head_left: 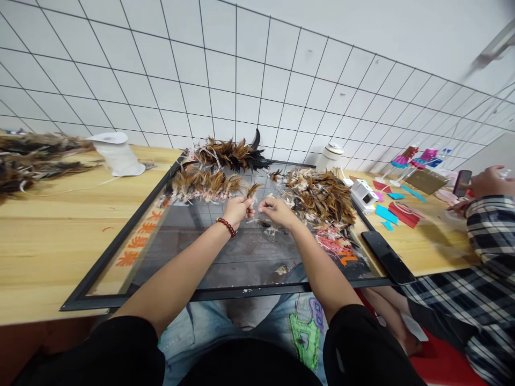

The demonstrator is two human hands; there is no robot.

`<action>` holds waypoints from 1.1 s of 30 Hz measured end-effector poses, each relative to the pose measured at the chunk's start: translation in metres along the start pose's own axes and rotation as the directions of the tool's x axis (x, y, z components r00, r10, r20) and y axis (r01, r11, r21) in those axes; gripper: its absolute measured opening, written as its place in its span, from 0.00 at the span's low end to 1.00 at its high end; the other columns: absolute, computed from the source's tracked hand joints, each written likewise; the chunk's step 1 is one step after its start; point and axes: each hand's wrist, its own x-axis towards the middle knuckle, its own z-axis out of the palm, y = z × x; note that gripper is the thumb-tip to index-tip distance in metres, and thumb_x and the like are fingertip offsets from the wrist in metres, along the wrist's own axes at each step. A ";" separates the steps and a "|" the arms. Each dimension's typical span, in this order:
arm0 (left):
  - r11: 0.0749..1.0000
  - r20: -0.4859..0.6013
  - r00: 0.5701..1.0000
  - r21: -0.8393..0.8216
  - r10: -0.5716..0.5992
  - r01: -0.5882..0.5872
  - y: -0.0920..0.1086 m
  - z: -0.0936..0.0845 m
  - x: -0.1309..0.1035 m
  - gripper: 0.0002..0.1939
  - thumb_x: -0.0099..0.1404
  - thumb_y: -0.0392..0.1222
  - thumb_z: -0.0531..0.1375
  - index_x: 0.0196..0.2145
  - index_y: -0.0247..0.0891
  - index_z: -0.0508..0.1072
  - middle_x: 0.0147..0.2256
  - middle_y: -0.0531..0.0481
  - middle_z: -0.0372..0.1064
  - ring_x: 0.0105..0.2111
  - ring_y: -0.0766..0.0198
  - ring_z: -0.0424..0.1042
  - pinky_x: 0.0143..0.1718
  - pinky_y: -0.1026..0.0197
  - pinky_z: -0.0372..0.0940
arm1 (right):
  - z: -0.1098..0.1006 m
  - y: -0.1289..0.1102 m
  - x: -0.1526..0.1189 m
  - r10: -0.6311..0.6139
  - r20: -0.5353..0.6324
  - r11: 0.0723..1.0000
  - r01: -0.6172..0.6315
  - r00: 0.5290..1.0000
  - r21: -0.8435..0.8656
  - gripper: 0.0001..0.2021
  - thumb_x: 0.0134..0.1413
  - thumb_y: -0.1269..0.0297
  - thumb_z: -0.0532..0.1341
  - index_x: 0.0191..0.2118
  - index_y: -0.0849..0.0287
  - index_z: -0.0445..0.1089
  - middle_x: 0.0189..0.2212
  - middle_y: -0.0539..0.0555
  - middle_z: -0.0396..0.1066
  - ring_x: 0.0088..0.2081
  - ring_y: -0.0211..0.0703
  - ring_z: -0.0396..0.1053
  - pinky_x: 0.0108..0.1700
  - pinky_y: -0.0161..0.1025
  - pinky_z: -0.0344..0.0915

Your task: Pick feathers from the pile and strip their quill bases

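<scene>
The person's black sleeves [364, 343] ran out of view at the bottom. The left hand [237, 210] pinched a brown feather [252, 190], tip up, above the black-framed panel [237, 262]; the fingers covered its lower end. The right hand [278, 210] was just beside it, fingertips drawn together; I could not tell whether they gripped anything. A feather pile [328, 195] hid the panel's right part. A co-worker's plaid sleeve [491, 225] was cut off.
</scene>
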 end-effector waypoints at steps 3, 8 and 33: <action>1.000 -0.010 1.000 -0.001 -0.009 0.009 0.000 0.000 0.000 0.12 0.57 0.34 0.63 0.19 0.33 0.66 0.16 0.52 0.64 0.16 0.70 0.65 0.21 0.65 0.64 | -0.002 -0.001 0.001 -0.031 -0.077 0.999 0.027 0.997 -0.042 0.07 0.53 0.64 0.59 0.32 0.59 0.73 0.28 0.49 0.73 0.32 0.37 0.68 0.40 0.34 0.61; 1.000 -0.059 0.998 -0.019 0.011 -0.012 0.001 -0.001 0.001 0.11 0.57 0.34 0.62 0.20 0.33 0.66 0.17 0.54 0.62 0.16 0.71 0.65 0.21 0.66 0.64 | 0.006 0.000 -0.001 -0.119 0.108 0.972 0.138 0.987 -0.189 0.05 0.49 0.63 0.64 0.31 0.58 0.76 0.31 0.51 0.73 0.36 0.40 0.68 0.43 0.36 0.60; 0.998 -0.042 0.997 -0.010 -0.062 0.062 0.004 -0.001 -0.001 0.08 0.56 0.32 0.63 0.22 0.32 0.68 0.20 0.49 0.68 0.17 0.68 0.68 0.20 0.65 0.65 | 0.004 -0.010 -0.003 -0.127 -0.040 0.867 0.092 0.991 -0.490 0.09 0.61 0.67 0.52 0.39 0.58 0.70 0.33 0.53 0.73 0.36 0.42 0.66 0.39 0.37 0.55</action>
